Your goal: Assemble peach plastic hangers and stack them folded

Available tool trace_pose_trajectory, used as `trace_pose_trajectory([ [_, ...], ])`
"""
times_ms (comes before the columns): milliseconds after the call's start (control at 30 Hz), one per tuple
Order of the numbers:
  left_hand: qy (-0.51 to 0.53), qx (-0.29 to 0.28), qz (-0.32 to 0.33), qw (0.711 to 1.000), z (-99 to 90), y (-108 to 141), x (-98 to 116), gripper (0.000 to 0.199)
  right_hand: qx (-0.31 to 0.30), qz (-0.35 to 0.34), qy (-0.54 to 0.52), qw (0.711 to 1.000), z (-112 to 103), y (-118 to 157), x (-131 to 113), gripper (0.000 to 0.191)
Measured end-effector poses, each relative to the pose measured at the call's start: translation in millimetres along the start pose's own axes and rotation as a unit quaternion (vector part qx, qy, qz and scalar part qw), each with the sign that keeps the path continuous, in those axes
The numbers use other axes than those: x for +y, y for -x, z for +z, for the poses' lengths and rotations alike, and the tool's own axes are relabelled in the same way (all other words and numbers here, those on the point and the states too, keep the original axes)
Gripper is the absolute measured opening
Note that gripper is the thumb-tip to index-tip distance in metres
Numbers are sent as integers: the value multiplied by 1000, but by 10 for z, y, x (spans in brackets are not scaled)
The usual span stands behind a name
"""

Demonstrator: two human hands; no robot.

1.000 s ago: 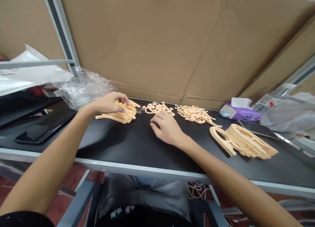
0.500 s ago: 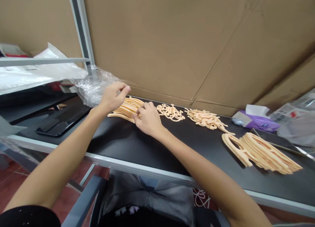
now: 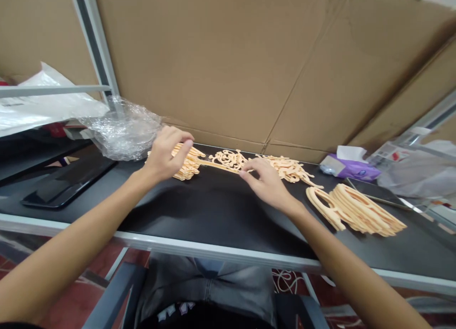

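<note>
A peach-coloured plastic strip [image 3: 221, 166] runs from the left stack toward my right hand [image 3: 266, 182], whose thumb and fingers are closed on its right end. My left hand [image 3: 167, 153] hovers over the stack of peach plastic strips [image 3: 187, 165] and partly hides it. Its thumb stands apart from the curled fingers, and I see nothing between them. Behind the pulled strip lies a small heap of curly peach hooks [image 3: 230, 159]. A larger loose heap of peach pieces [image 3: 290, 169] lies beyond my right hand.
Stacked peach arched pieces [image 3: 363, 210] lie at the right on the black tabletop [image 3: 213, 215]. Behind them are a purple tissue pack [image 3: 356, 169] and plastic bags. Clear crumpled plastic [image 3: 124, 129] and a black glossy tray [image 3: 67, 181] sit left. A cardboard wall [image 3: 213, 72] closes the back.
My right hand has moved right from the left stack, drawing a strip out with it. My left hand stays over the stack. The view has shifted slightly to the right.
</note>
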State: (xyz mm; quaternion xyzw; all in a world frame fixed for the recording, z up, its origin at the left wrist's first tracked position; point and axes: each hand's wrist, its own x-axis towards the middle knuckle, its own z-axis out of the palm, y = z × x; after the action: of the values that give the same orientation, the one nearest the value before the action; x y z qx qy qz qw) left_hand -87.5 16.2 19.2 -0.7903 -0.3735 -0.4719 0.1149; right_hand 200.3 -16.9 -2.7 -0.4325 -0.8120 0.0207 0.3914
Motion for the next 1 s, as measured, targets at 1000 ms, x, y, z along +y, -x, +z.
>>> trace_pose_trajectory([
  [1000,66,-298,156,939,420,257,313,28,-119,222,392,885,-671,190,872,46],
])
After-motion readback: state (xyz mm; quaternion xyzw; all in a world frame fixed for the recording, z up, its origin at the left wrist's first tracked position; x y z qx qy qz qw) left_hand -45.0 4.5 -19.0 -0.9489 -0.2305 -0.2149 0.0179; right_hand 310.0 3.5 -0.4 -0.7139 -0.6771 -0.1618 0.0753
